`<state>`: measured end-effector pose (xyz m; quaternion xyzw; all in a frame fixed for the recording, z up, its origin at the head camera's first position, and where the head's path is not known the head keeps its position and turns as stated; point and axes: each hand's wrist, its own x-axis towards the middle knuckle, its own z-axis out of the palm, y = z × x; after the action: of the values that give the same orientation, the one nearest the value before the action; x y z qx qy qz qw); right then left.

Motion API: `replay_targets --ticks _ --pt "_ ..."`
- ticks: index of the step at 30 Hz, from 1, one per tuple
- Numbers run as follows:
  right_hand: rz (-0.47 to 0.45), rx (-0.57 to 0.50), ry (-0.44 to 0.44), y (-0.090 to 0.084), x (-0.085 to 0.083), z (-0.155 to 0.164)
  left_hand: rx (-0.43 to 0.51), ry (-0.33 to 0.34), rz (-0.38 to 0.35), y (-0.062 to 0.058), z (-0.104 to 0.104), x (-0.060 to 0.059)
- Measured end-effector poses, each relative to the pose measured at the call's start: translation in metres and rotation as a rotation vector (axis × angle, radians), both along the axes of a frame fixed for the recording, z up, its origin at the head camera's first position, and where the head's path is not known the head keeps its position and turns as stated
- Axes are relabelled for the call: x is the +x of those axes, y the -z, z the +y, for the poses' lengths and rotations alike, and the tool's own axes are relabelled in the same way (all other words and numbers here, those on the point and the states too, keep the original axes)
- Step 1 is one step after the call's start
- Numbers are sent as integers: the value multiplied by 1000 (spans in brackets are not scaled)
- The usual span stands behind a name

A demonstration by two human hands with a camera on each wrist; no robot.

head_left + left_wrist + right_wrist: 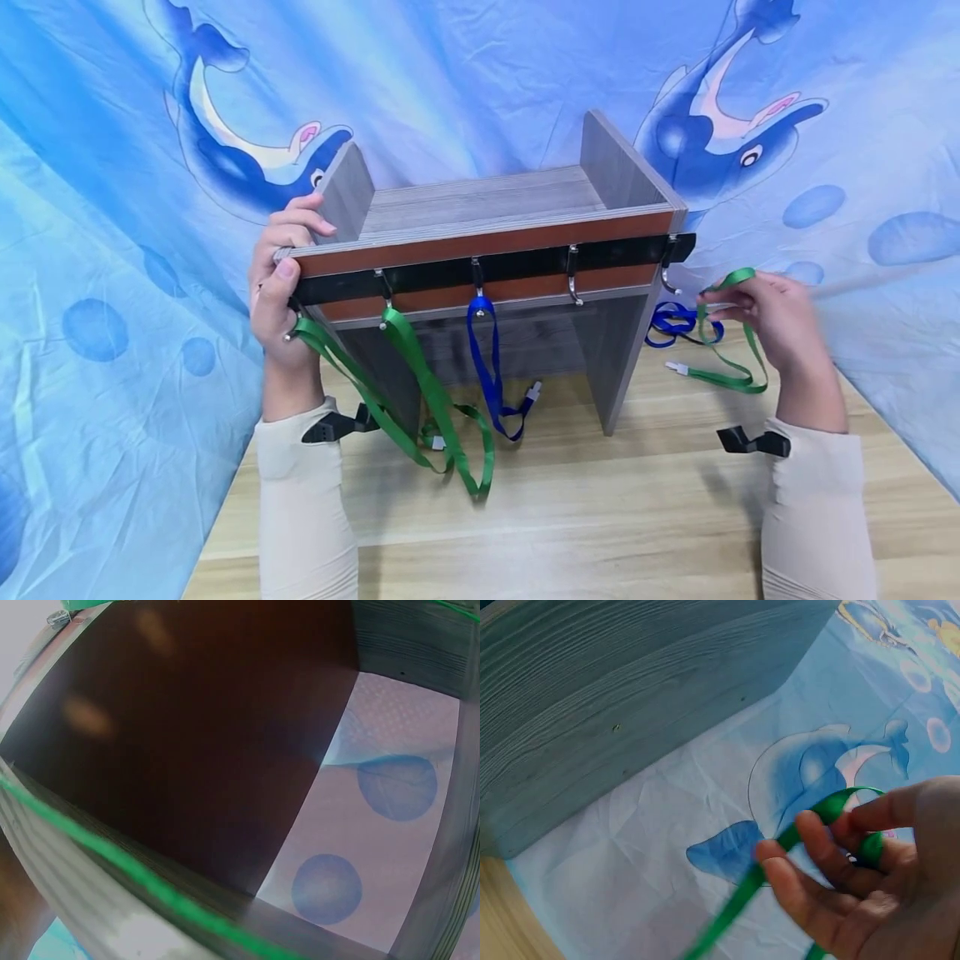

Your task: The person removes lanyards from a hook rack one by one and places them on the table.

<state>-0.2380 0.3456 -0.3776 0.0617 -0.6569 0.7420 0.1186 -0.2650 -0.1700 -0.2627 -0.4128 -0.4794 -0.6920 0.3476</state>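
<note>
Left hand (279, 287): grips hook rack (487, 250) end on worktop (570, 517) | Right hand (780, 321): pinches green lanyard (731, 367) loop, right of rack | Advice: hold loop wide, brace rack, lower loop over empty hook (573, 283).

Left hand (281, 283) gripping shelf (487, 242), right hand (772, 312) pinching green lanyard (723, 333)

Grey wood-grain shelf (480, 200) with red-brown strip, green lanyard (731, 358), blue lanyard (491, 367), blue dolphin-print cloth (480, 75)
</note>
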Motion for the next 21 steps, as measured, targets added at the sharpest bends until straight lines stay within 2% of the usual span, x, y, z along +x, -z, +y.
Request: replay_targets --ticks 3,8,10,15,19,21 --pt "-129 198 -51 5 -4 6 -2 0 0 0 0 0" --pt "-328 705 -97 19 -11 14 -20 -14 3 0 1 0" --pt "-393 836 -141 25 -15 15 -20 -17 2 0 1 -1" --pt "-542 977 -242 41 -24 23 -15 -14 -1 2 1 -1" --pt "-644 1020 -279 48 -23 31 -10 -13 -6 2 2 0" --pt "-659 1050 -285 49 -21 33 -8 -13 -8 1 2 1"
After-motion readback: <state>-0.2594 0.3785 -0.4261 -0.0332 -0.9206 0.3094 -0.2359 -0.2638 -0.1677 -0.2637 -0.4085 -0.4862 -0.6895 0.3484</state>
